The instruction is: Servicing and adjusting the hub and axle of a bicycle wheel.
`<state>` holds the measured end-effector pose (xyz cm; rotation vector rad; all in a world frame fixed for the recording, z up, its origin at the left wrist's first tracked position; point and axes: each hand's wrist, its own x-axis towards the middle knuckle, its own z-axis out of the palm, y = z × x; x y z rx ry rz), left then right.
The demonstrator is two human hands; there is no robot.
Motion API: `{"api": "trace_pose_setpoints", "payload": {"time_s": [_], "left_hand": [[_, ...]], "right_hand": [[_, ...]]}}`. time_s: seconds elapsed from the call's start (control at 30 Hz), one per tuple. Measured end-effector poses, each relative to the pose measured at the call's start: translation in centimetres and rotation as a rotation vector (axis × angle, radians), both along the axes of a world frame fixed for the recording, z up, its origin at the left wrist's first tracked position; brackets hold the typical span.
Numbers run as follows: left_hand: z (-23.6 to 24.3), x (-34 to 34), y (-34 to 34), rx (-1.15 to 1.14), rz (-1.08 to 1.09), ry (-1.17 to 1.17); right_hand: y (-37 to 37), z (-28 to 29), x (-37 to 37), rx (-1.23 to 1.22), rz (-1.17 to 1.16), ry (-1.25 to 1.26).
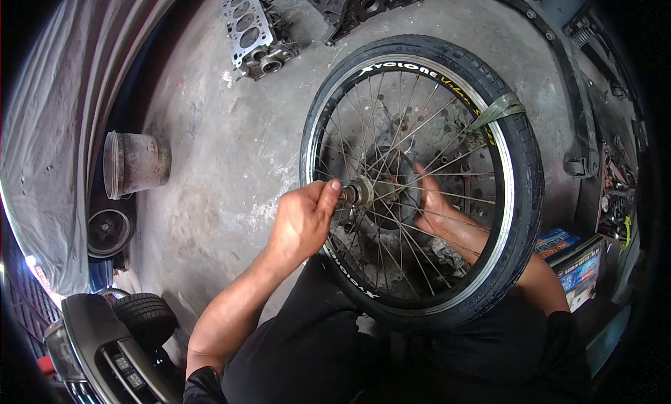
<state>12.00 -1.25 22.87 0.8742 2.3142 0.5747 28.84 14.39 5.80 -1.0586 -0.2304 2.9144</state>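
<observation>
An upright-leaning bicycle wheel [521, 201] with a black tyre, silver-striped rim and thin spokes fills the centre right. A green strip [509, 107] is wrapped round the tyre at upper right. My left hand [304, 219] is closed on a metal fitting [353, 193] at the near side of the hub [377, 189]. My right hand [438, 208] is behind the spokes, fingers curved at the edge of a dark round plate [407, 177] on the hub's far side, apparently gripping it; the spokes partly hide it.
An engine cylinder head [248, 30] and dark metal part [363, 9] lie on the concrete floor ahead. A grimy bucket [136, 165], covered object [49, 159], spare tyre [143, 316] and car bumper [94, 334] are left. Tools [615, 201] and boxes [570, 264] sit right.
</observation>
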Motion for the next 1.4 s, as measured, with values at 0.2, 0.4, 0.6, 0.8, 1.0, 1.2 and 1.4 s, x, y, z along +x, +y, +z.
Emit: {"api": "trace_pose_setpoints", "payload": {"time_s": [0.2, 0.4, 0.6, 0.8, 1.0, 1.2, 1.4], "left_hand": [[1.2, 0.1, 0.7, 0.279, -0.285, 0.294], [1.4, 0.4, 0.7, 0.370, -0.218, 0.198], [2.0, 1.1, 2.1, 0.506, -0.240, 0.213], [1.6, 2.8, 3.3, 0.479, -0.121, -0.016], [0.7, 2.2, 4.7, 0.645, -0.319, 0.079], [-2.2, 0.9, 5.6, 0.440, -0.139, -0.076], [-5.4, -1.1, 8.9, 0.698, -0.317, 0.187]], "right_hand": [[0.6, 1.1, 0.3, -0.005, -0.041, -0.030], [2.3, -0.1, 0.4, 0.141, -0.139, -0.036], [4.4, 4.4, 1.2, 0.213, -0.292, -0.174], [5.5, 6.8, 3.6, 0.381, -0.311, -0.164], [6.6, 7.5, 5.6, 0.396, -0.272, -0.239], [5.6, 9.5, 1.5, 0.395, -0.157, -0.200], [10.6, -0.7, 0.5, 0.380, -0.044, 0.020]]}}
